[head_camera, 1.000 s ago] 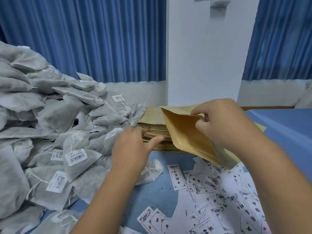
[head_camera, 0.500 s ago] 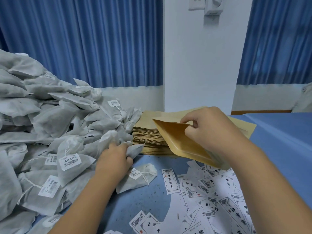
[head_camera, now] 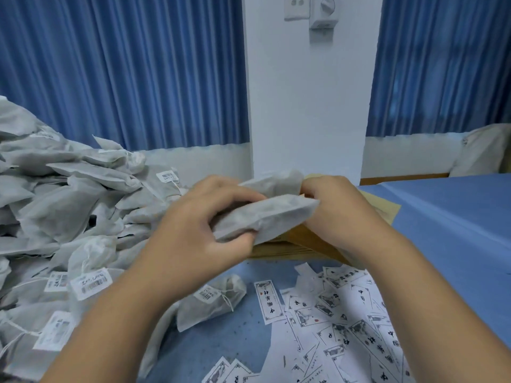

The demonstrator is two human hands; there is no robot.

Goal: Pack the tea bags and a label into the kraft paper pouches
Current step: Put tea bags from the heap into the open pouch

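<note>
The left hand (head_camera: 193, 233) curls its fingers round two tea bags (head_camera: 265, 217), soft, light and squashable, best gripped mid-body, at the mouth of the kraft paper pouch (head_camera: 309, 240), whose rim the right hand (head_camera: 343, 217) apparently pinches.

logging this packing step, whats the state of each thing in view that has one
left hand, grips two tea bags
right hand, holds the kraft pouch
tea bags, held together, pointed at the kraft pouch
kraft pouch, tilted, mouth hidden behind the tea bags
pouch stack, lying flat on the table
labels, loose and scattered on the table
tea bag pile, heaped at the left
</note>
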